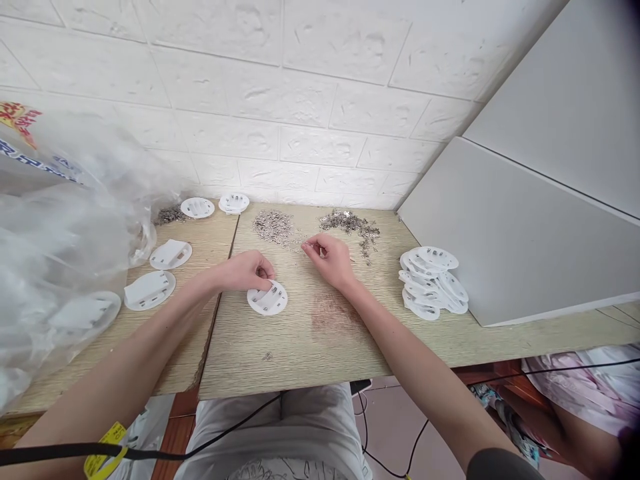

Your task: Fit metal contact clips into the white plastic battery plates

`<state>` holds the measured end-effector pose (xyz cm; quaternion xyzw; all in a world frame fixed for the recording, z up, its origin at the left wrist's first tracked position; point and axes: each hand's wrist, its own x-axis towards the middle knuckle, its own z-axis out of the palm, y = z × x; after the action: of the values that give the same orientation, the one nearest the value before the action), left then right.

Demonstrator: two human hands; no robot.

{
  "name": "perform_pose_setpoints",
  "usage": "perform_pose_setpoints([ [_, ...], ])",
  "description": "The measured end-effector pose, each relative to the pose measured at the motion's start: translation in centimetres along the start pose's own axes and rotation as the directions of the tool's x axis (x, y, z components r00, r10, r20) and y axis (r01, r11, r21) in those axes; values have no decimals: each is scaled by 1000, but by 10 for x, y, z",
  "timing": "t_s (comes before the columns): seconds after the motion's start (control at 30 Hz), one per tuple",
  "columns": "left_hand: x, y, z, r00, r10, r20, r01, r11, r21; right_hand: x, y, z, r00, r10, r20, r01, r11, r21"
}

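A round white plastic piece (267, 301) with small metal parts in it lies on the wooden table, left of the middle. My left hand (250, 271) is closed at its upper edge, thumb and fingers pressed together there. Beside the pile of small silvery metal pieces (273, 227), my right hand (327, 257) is pinched at its fingertips; whatever is between them is too small to name. Darker metal pieces (345, 221) are scattered just behind my right hand.
Several white discs are stacked (433, 283) at the right, beside a grey panel (530, 227). More discs (150, 291) lie at the left near a clear plastic bag (65, 247). A white brick-patterned wall (310, 100) stands behind. A person's legs (565, 427) show at lower right.
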<state>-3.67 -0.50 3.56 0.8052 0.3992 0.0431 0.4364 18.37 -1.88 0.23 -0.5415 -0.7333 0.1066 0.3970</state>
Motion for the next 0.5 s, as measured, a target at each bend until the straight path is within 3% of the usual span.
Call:
perform_pose_setpoints([
  [0.2,3,-7,3,998,-18,-59,19,1000,10,-1,-1,6,999,-17,28,18,999,-35],
  [0.5,2,-9,2,999,29,-42,-26,997,70,0,0,9,999,4,51,-3,999,-32],
])
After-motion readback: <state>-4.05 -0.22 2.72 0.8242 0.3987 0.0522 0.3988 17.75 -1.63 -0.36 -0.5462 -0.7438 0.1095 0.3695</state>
